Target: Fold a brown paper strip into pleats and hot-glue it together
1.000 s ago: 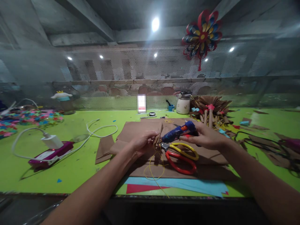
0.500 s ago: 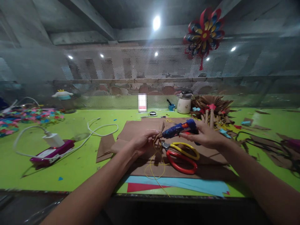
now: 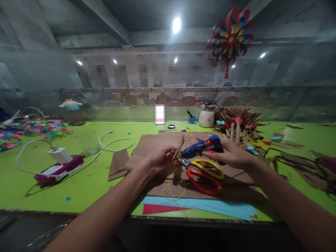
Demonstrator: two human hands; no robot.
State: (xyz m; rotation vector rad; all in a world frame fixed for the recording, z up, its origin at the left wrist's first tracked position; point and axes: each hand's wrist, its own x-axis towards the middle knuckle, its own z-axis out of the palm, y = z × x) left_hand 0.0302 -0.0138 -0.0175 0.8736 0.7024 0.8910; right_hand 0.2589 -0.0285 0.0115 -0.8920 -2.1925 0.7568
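Between the fingers of my left hand [image 3: 162, 157] is a small folded brown paper piece [image 3: 179, 147], pinched above the brown sheets. My right hand [image 3: 232, 153] is wrapped round a blue glue gun [image 3: 195, 148], whose nozzle points left and meets the lower part of the folded piece. Scissors with one red and one yellow handle [image 3: 206, 190] lie just below the gun on brown paper [image 3: 149, 144]. A thin yellow string [image 3: 169, 185] hangs in loops from near the folded piece over the front sheets.
Light blue strips [image 3: 220, 207] and a red strip [image 3: 157, 209] lie along the front edge. At left is a purple power strip [image 3: 59, 171] with a white cable. Behind stand a phone [image 3: 160, 114], a pale jar [image 3: 206, 117] and a brown paper fan craft [image 3: 238, 117].
The glue gun's nozzle has dipped slightly and moved a little left and down against the folded paper. My left hand holds nearly the same place.
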